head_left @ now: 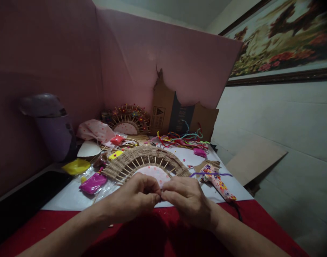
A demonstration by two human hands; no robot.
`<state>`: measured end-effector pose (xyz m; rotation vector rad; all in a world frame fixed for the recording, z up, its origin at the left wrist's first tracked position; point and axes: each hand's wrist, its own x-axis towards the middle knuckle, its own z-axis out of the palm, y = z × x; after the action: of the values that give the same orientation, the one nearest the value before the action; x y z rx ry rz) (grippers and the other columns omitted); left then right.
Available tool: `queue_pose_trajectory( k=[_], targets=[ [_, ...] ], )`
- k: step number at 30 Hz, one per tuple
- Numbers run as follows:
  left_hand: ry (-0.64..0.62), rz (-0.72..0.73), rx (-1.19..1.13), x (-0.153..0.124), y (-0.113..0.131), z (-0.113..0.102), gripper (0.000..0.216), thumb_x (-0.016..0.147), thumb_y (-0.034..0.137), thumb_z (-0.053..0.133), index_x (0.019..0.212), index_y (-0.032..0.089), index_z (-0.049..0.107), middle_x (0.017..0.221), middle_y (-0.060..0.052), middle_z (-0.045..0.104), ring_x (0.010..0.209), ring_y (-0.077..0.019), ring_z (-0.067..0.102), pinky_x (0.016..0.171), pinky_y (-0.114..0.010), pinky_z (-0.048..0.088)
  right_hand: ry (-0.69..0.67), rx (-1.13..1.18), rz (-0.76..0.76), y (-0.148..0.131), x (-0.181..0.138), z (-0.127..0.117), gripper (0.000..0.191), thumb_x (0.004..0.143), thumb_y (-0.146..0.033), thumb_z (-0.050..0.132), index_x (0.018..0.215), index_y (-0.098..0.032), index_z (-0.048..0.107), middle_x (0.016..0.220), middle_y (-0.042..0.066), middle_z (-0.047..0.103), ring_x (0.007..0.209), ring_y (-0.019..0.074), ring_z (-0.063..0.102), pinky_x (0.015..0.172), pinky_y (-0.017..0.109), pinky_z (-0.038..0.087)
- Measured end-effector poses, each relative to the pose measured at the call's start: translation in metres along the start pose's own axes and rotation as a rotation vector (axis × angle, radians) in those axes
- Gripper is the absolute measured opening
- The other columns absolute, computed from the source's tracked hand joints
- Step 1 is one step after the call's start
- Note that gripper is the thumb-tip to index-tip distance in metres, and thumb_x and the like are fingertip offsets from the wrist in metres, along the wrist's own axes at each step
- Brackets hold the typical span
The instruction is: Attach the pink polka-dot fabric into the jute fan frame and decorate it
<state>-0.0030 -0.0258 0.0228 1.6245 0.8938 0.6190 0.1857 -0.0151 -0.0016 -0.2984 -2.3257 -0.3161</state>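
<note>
Red cloth [59,217] covered the near worktop [69,200]. Left hand [138,198] and right hand [189,200] met, each grip pinched shut on something too small to tell. Just beyond lay the woven half-round frame [146,155], then pipe cleaners [185,141] and pink board [166,64].

Red near strip of bench [158,232] bare around both hands. Ahead, woven fan [146,157] blocks reach; clay packets [93,182] left, glue gun [218,182] right; bare white patch beyond glue gun.
</note>
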Motion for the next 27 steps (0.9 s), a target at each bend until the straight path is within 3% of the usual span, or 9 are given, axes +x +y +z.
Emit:
queue_pose_trajectory(
  k=[2,5,9,12,16,22,27],
  targets=[
    [-0.045,-0.1,-0.055,0.0,0.0,-0.002,0.008,0.065,0.021,0.056,0.06,0.016,0.053,0.044,0.008,0.043,0.035,-0.0051,0.031,0.035,-0.019,0.02,-0.029,0.009,-0.035,-0.002,0.0,0.0,0.019,0.085,-0.009,0.038,0.081,-0.015,0.056,0.073,0.006,0.062,0.063,0.0137,0.054,0.053,0.025,0.042],
    [0.016,-0.139,-0.149,0.002,-0.003,0.001,0.013,0.066,0.026,0.059,0.059,0.017,0.053,0.04,0.007,0.046,0.029,-0.0057,0.032,0.03,-0.019,0.02,0.036,-0.015,0.042,-0.006,0.0,0.001,0.015,0.083,-0.008,0.04,0.082,-0.015,0.053,0.074,0.006,0.06,0.063,0.0139,0.054,0.053,0.025,0.042],
    [0.152,0.027,-0.252,0.004,-0.006,0.008,0.029,0.074,0.039,0.06,0.058,0.015,0.055,0.048,0.003,0.051,0.037,-0.0063,0.041,0.034,-0.018,0.031,0.169,-0.11,0.187,-0.009,-0.001,0.005,0.011,0.081,-0.005,0.047,0.086,-0.015,0.049,0.073,0.005,0.059,0.064,0.0137,0.055,0.056,0.025,0.045],
    [0.21,0.127,-0.247,0.005,-0.009,0.013,0.031,0.078,0.041,0.056,0.063,0.013,0.059,0.057,0.0,0.056,0.041,-0.0067,0.045,0.039,-0.019,0.036,0.17,-0.149,0.232,-0.01,-0.001,0.009,0.011,0.083,-0.005,0.046,0.088,-0.015,0.049,0.075,0.006,0.059,0.067,0.0144,0.056,0.058,0.026,0.047],
    [0.242,0.149,-0.231,0.005,-0.009,0.016,0.028,0.078,0.039,0.054,0.068,0.014,0.058,0.063,0.0,0.055,0.043,-0.0075,0.045,0.039,-0.021,0.038,0.15,-0.113,0.264,-0.009,-0.001,0.01,0.011,0.085,-0.006,0.044,0.089,-0.015,0.05,0.076,0.007,0.059,0.069,0.015,0.056,0.059,0.027,0.048],
    [0.214,0.166,-0.065,0.003,-0.003,0.01,0.025,0.08,0.035,0.051,0.063,0.016,0.051,0.057,0.004,0.045,0.045,-0.0063,0.036,0.042,-0.02,0.027,0.153,0.099,0.243,-0.003,0.0,0.004,0.015,0.085,-0.007,0.045,0.09,-0.015,0.056,0.08,0.007,0.059,0.072,0.0143,0.056,0.06,0.026,0.048],
    [0.053,0.123,0.13,0.0,-0.001,-0.001,0.02,0.079,0.03,0.049,0.065,0.015,0.054,0.057,0.004,0.044,0.053,-0.0092,0.035,0.049,-0.022,0.027,0.054,0.171,0.153,0.002,0.002,-0.003,0.017,0.086,-0.007,0.046,0.086,-0.016,0.06,0.077,0.005,0.06,0.068,0.0112,0.055,0.06,0.023,0.045]
  ],
)
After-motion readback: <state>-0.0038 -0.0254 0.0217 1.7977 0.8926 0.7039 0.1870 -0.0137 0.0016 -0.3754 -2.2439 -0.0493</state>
